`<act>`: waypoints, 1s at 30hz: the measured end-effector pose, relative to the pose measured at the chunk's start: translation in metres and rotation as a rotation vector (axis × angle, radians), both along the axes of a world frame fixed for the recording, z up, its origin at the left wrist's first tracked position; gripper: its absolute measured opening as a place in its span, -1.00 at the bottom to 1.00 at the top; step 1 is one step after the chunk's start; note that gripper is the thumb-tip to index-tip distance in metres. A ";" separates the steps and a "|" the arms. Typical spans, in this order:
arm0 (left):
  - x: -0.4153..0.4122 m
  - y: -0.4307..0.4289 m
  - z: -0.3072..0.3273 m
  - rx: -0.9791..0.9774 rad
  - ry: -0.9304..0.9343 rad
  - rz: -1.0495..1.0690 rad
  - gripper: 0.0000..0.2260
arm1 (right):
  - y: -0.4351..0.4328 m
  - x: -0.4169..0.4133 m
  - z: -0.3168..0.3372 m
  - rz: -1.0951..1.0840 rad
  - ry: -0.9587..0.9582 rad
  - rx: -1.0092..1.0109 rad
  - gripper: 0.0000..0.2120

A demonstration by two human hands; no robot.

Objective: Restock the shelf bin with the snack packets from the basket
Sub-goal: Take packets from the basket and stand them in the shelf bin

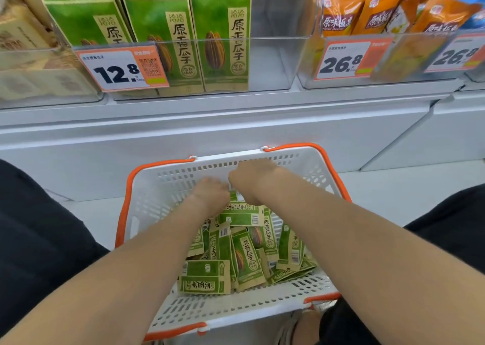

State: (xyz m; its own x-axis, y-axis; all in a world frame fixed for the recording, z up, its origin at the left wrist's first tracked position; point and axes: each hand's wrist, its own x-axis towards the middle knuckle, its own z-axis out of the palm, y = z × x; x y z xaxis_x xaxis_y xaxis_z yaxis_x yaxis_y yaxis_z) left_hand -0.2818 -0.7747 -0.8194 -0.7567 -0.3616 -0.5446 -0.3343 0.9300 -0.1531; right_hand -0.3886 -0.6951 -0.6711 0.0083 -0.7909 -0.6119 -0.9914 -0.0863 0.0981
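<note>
The person crouches before the shelf, and both hands are down in the white basket [168, 187] with orange handles, which stands on the floor between the legs. The left hand [210, 194] and the right hand [253, 180] are close together at the far end of the basket, just above the heap of small green sunflower seed packets [246, 255]. The picture is blurred there and the fingers point away and down, so I cannot tell if they are spread or already pinching a packet.

The step in hand seems to be the picking up – gathering packets from the pile. Many packets lie loose in the basket, so I judge the task is far from finished.

The clear shelf bin [270, 64] above, marked with the price tag [120, 69] of 12.8, holds tall green packs [220, 35] of the same design on its left side, and its right part is free. The next move calls for a firm hold on a few packets, a lift over the bin's front wall, and putting them into that free part – not into the neighbour bin with orange packets [380, 11]
</note>
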 end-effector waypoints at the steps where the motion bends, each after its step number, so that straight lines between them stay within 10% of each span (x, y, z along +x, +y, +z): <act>1: 0.001 -0.002 0.002 0.018 0.057 0.015 -0.91 | 0.000 -0.002 -0.002 -0.039 0.009 0.039 -0.68; 9: 0.003 -0.022 0.047 0.546 0.505 0.386 -0.78 | 0.001 -0.019 0.009 -0.180 0.080 0.183 -0.90; 15: -0.004 -0.006 0.103 0.876 1.038 0.730 -0.85 | 0.007 -0.036 0.025 -0.260 -0.079 0.024 -0.58; 19: 0.004 -0.004 0.129 0.811 1.196 0.768 -0.80 | 0.005 -0.050 0.043 -0.331 -0.253 -0.096 -0.54; 24: 0.002 0.006 0.166 0.374 0.925 0.333 -0.75 | 0.006 -0.046 0.058 -0.233 -0.286 -0.268 -0.60; 30: 0.011 -0.006 0.183 0.453 0.944 0.377 -0.76 | 0.005 -0.060 0.091 -0.413 -0.339 -0.592 -0.36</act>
